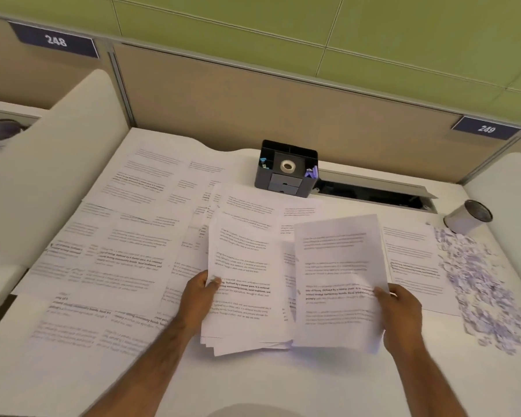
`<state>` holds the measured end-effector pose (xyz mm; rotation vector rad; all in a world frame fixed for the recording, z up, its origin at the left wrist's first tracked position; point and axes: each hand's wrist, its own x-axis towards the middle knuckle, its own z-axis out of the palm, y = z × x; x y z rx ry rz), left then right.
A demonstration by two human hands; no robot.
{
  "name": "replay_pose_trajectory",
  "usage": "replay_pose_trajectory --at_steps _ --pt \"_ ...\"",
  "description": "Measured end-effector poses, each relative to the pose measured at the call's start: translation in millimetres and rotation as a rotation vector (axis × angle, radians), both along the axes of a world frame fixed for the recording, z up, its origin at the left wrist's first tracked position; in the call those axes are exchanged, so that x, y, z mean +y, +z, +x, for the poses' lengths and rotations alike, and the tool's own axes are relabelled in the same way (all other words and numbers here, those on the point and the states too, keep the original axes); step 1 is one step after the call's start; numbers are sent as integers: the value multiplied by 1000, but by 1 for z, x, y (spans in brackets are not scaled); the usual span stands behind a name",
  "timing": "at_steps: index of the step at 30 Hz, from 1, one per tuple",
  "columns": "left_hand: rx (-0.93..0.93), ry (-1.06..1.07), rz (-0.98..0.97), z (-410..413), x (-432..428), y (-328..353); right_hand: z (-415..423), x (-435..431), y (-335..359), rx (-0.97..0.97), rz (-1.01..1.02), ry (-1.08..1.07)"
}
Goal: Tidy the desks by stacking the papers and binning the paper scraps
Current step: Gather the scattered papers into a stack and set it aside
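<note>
I am looking down through the head camera at a white tabletop [268, 386] in a cubicle, where printed sheets are lying across most of the surface. The left hand [197, 299] is gripping a fanned stack of papers [244, 260] near the middle. Its fingers [214, 281] are closing on the stack's left edge, thumb on top. The stack's lower edges are sitting uneven, with several corners poking out.

The right hand [402, 314] is pinching 1 single sheet [337, 260] by its right edge and holding it raised, overlapping the stack's right side. More loose sheets [118, 236] are lying flat to the left and behind, overlapping one another. The paper scraps [481, 281] are lying in a scattered heap at the right of the tabletop, well apart from both hands. A small white cup [469, 216] is sitting just behind them, and a black desk organiser [286, 170] is standing at the back. I am seeing no bin.

I am judging 2 risks here. The 1-handed grip on so ragged a stack could be letting sheets slide out as the new sheet is going on top. A forearm reaching right for more paper could be brushing the scraps off the tabletop's edge — making the binning harder.
</note>
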<state>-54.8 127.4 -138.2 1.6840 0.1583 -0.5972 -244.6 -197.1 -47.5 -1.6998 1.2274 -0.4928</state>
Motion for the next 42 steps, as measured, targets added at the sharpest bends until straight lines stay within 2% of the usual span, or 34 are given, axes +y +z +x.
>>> replay_pose_trajectory --at_steps 4,8,13,18,24,32,34,38,42 --pt "-7 1 27 1 0 2 20 21 -16 -8 82 32" --pt "-16 -34 80 2 -1 1 45 48 -22 25 42 115" --pt "-18 -29 80 2 3 3 61 27 -5 -68 6 157" --pt "3 -52 111 -1 0 4 63 -4 -2 -77 108 92" --pt "14 -61 152 -2 -6 3 77 34 -34 45 131 248" --pt "-10 -97 93 -13 -18 5 98 68 -65 192 234 439" --pt "-12 -105 94 -14 -22 5 95 59 -65 214 165 464" --pt "-16 -102 48 -21 -37 17 51 5 -66 242 -122 399" --pt "-25 -71 -17 -31 -61 38 -8 -80 -67 450 -279 350"
